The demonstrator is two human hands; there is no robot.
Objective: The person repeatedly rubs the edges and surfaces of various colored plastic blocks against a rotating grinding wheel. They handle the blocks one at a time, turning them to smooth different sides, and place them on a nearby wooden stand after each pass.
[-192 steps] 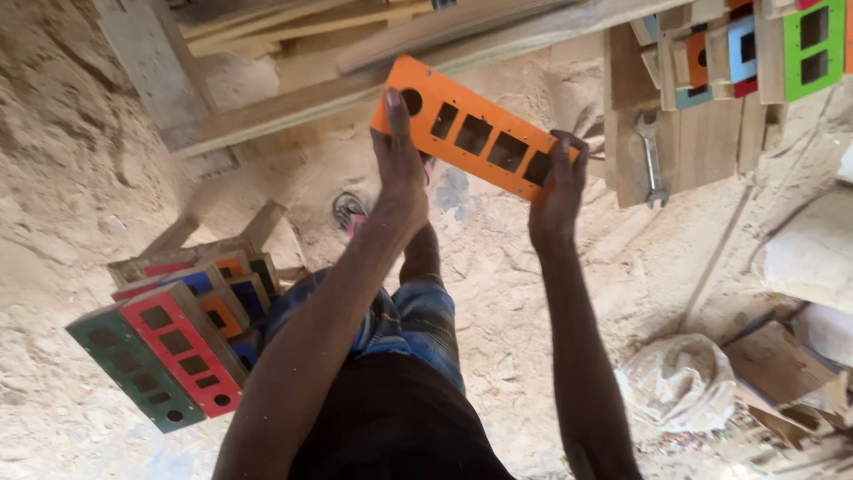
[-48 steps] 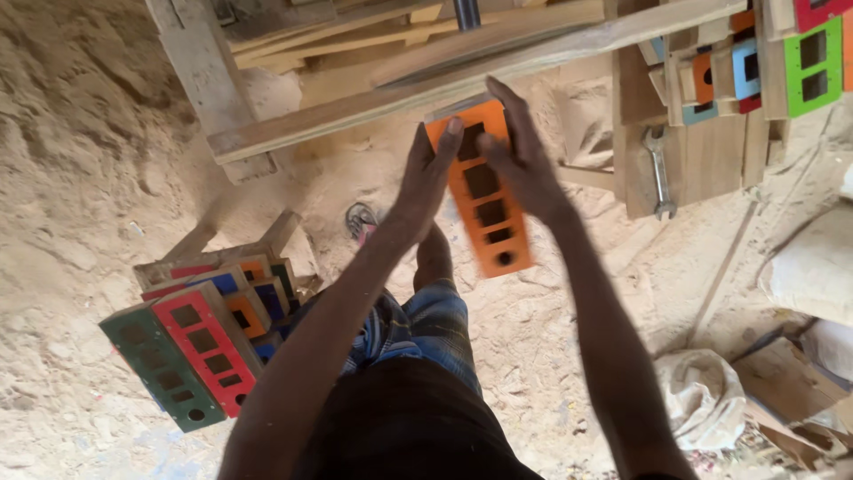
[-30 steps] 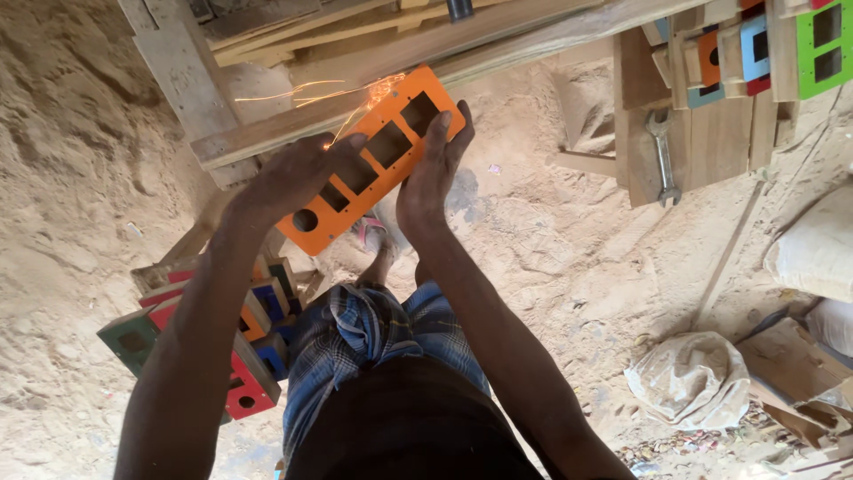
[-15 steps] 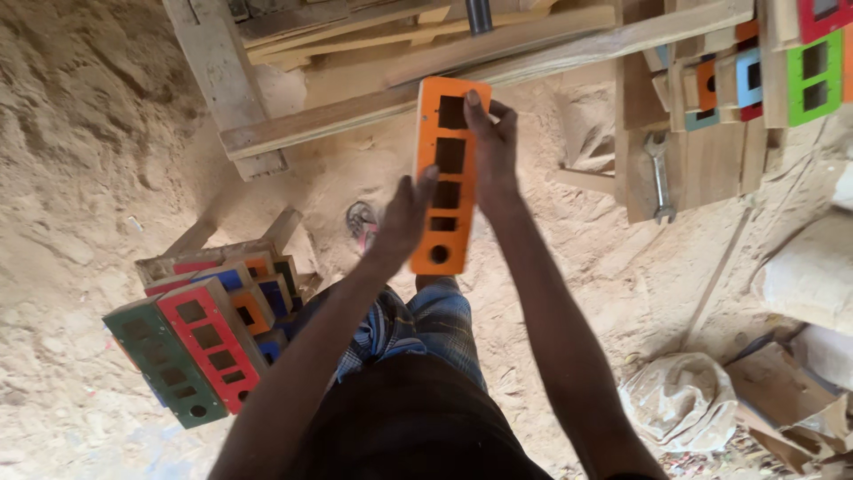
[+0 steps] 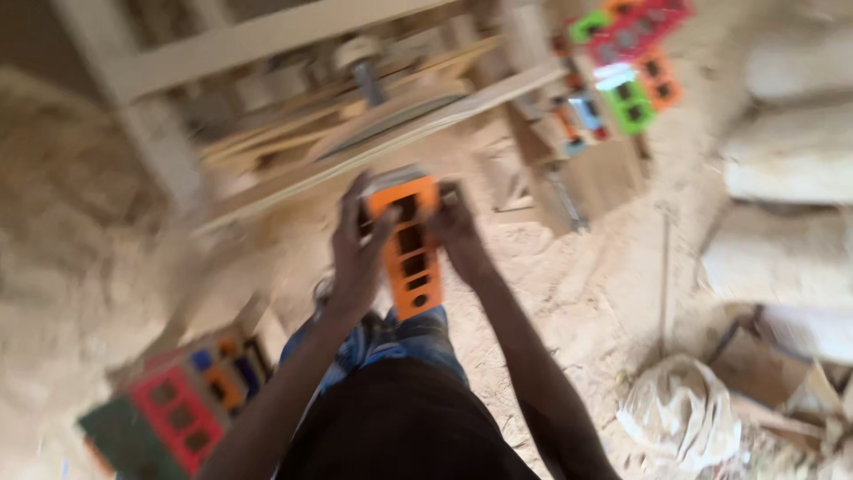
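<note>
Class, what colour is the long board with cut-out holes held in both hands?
Orange, seen in the head view: the board sits between the left hand and right hand.

whole view motion-blurred, red block [image 5: 178, 418] perhaps edge-cropped

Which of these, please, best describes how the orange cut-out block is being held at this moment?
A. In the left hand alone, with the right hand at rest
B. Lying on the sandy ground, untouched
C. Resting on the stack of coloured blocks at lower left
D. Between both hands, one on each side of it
D: the orange cut-out block stands roughly on end in front of the person, with the left hand gripping its left side and the right hand its right.
</note>
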